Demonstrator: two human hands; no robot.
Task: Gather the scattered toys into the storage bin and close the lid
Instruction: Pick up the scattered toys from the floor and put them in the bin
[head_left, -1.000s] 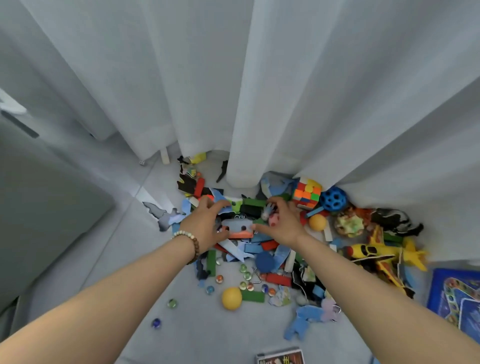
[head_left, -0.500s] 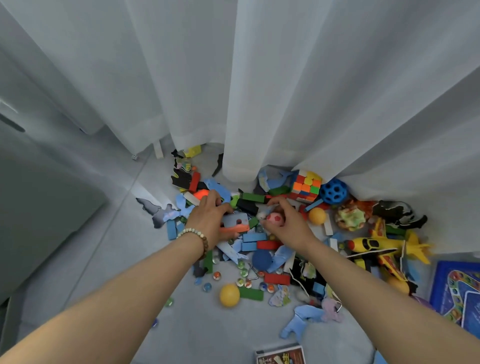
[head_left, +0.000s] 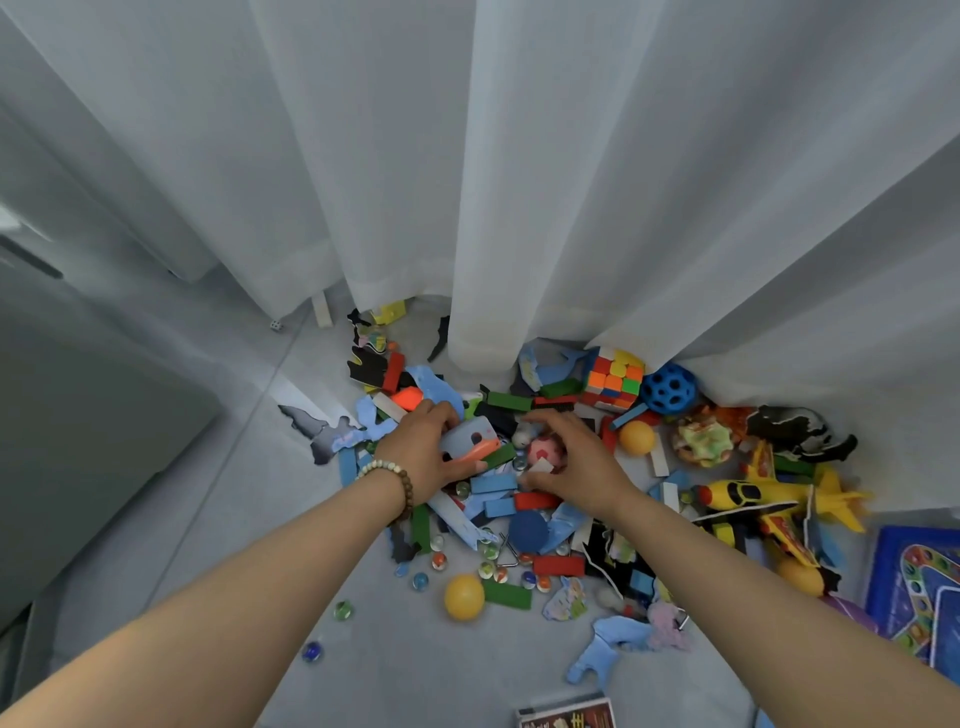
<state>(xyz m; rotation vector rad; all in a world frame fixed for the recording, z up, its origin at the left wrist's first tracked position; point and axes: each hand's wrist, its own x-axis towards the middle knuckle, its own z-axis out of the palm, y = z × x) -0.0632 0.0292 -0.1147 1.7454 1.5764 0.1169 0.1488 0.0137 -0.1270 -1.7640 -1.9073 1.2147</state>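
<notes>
Scattered toys lie in a heap on the grey floor below a white curtain. My left hand (head_left: 422, 451), with a bead bracelet on the wrist, grips a blue toy with an orange beak (head_left: 470, 442). Just to its right, my right hand (head_left: 576, 462) curls round a small pink ball (head_left: 544, 451) and a white block. Around them are coloured wooden blocks (head_left: 506, 400), a puzzle cube (head_left: 613, 378), a blue holed ball (head_left: 669, 388), orange balls (head_left: 637, 437), a yellow ball (head_left: 464, 596), a yellow toy plane (head_left: 769, 496) and several marbles (head_left: 439, 561). No storage bin is in view.
The curtain (head_left: 519, 182) hangs down over the back of the heap. A grey cabinet (head_left: 78, 415) stands at the left. A blue game board (head_left: 919, 582) lies at the right edge and a small printed box (head_left: 566, 714) at the bottom edge.
Both hands have closed on toys in the middle of the heap: the left lifted the blue toy with the orange beak, the right gathered the pink ball.
</notes>
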